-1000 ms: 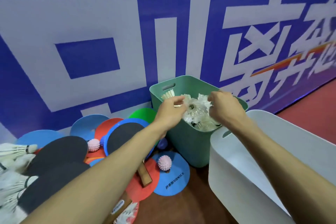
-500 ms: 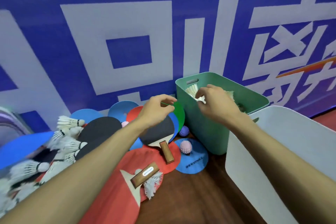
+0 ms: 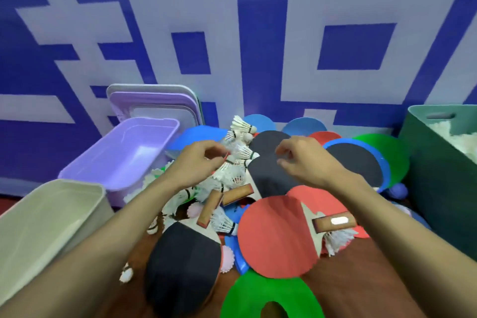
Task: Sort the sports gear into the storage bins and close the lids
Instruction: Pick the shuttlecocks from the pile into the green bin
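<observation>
Loose gear lies heaped on the floor (image 3: 348,279) along its far edge, under a blue banner (image 3: 232,33), with bins ringed around the heap so each kind has a short trip. The green bin (image 3: 438,175) at the right edge already holds white shuttlecocks (image 3: 456,137), so feathers evidently go there. The purple bin (image 3: 111,162) and cream bin (image 3: 51,214) on the left show nothing inside. Lids (image 3: 154,100) lean upright against the banner behind the purple bin, parked out of the way until the sorting ends.

Both hands hang over the middle of the pile. The left hand (image 3: 198,165) has its fingers curled right at a cluster of loose shuttlecocks (image 3: 238,152), and I cannot tell whether it has pinched one. The right hand (image 3: 305,160) hovers with loosely curled fingers above a black paddle (image 3: 268,175), holding nothing.

The step looks like gathering more shuttlecocks. Much is left: a red paddle (image 3: 273,237), other paddles, discs and a pink spiky ball (image 3: 227,258) lie overlapped, and some shuttlecocks sit wedged under handles, so they will likely need teasing out gently.
</observation>
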Demonstrator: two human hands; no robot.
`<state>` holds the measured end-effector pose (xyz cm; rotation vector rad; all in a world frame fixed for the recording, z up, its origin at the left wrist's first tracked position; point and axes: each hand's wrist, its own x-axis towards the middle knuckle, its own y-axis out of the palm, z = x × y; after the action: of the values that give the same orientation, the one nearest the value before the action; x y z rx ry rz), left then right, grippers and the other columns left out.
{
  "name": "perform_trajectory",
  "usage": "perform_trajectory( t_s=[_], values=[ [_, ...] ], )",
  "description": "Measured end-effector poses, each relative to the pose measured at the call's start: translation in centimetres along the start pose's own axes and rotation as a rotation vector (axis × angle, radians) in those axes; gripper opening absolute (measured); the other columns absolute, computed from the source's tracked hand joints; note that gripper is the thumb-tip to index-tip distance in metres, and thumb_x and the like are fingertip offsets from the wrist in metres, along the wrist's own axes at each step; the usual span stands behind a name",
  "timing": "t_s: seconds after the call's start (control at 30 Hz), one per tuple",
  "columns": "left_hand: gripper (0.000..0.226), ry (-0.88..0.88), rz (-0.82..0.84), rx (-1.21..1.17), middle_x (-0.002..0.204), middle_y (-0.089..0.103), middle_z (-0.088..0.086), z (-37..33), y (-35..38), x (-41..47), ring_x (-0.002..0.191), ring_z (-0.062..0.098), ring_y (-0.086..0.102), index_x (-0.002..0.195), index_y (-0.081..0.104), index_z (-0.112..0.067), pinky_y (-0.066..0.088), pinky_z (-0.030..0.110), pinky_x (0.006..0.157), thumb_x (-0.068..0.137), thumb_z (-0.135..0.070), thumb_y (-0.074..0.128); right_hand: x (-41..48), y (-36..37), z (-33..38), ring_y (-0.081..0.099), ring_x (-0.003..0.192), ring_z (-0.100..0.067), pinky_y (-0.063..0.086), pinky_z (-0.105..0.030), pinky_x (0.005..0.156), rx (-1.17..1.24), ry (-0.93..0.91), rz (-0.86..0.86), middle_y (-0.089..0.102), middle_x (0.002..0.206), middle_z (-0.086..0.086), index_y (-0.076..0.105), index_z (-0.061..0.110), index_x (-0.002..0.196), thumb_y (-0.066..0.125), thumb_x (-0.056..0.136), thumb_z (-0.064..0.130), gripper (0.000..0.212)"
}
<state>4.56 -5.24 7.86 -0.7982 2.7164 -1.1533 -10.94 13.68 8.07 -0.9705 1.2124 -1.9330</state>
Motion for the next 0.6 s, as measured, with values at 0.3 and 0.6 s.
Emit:
perform_trajectory(
  t_s=[0.3,0.6],
  values=[
    [0.023,-0.180,-0.027,0.165,0.110,0.059,-0.009,9.2,-3.3,-1.4,0.097,0.008,0.055,0.109,0.066,-0.021,0.038,0.022,0.084,0.089,-0.014,0.059,6.4,7.4,3.6,0.057,0.099,-0.023,0.048,-0.040,0.084,0.014,-0.146,0.185,0.062,0.105,-0.005,0.064,0.016,0.106,0.058,0.082,0.023,0.026],
    [0.048,-0.128,0.227,0.454,0.122,0.051,0.001,12.8,-1.8,-2.8,0.118,0.015,0.043,0.127,0.054,-0.024,0.035,0.028,0.101,0.081,-0.024,0.067,6.2,11.8,4.0,0.051,0.077,-0.022,0.037,-0.029,0.062,-0.199,-0.125,0.354,0.050,0.078,0.004,0.053,0.024,0.074,0.047,0.087,0.021,0.014]
  ],
)
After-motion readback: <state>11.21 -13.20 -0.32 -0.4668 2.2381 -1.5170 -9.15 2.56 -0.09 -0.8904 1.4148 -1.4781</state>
